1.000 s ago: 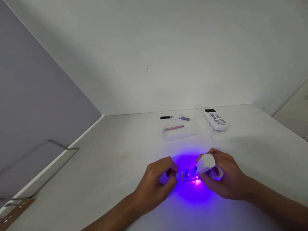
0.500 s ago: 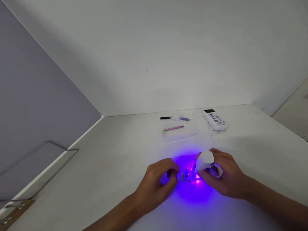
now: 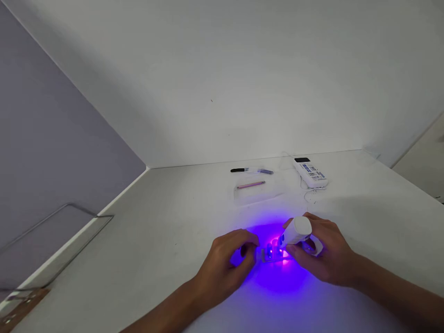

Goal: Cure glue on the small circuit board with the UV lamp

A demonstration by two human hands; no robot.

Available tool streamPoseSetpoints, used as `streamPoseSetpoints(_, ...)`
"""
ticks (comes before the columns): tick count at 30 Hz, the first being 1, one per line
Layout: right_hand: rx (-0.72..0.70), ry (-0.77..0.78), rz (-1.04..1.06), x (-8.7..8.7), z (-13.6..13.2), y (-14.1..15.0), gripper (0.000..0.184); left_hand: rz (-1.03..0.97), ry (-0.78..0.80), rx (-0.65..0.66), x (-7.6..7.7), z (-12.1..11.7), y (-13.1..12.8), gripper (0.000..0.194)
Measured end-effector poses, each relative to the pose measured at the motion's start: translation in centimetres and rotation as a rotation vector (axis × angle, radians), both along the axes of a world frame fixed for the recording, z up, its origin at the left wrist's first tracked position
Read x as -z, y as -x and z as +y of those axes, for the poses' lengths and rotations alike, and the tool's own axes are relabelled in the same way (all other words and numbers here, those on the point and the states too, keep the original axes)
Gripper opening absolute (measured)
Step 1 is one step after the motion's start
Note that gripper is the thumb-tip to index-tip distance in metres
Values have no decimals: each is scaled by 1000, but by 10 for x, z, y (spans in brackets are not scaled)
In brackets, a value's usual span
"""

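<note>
My right hand [image 3: 326, 249] is closed around a small white handheld UV lamp [image 3: 301, 227], which casts violet light down onto the table. Under the lamp lies a narrow clear holder [image 3: 274, 260] with small glossy pieces [image 3: 270, 250] standing on it. Glare keeps me from telling exactly what these pieces are. At the holder's left end my left hand [image 3: 231, 259] is closed, thumb and forefinger pinching its tip. A pale curved part [image 3: 316, 246] shows by my right palm, and I cannot tell whether it belongs to the lamp.
Behind my hands, a pink pen [image 3: 250, 184] rests on a clear sheet [image 3: 243, 199]. Farther back lie a black-capped pen [image 3: 238, 170], a bluish-grey piece [image 3: 265, 171] and a white power bank [image 3: 310, 173] with a cable [image 3: 302, 185]. A wire frame [image 3: 83, 245] stands at left.
The lamp in my right hand has shifted slightly right and tilted a little, showing more of the pieces beneath. My left hand has barely moved.
</note>
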State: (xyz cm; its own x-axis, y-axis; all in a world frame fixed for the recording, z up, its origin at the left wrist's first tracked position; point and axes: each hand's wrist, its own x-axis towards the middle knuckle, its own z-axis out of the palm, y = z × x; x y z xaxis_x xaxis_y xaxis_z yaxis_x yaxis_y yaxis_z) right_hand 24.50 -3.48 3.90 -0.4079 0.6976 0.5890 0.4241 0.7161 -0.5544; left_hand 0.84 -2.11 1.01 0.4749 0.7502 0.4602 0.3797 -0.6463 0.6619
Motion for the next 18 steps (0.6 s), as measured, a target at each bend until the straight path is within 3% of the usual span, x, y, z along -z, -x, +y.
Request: streamPoseSetpoints(18,4,23,-15,0,-1,0,13,19,17,-11,6,0,1,18)
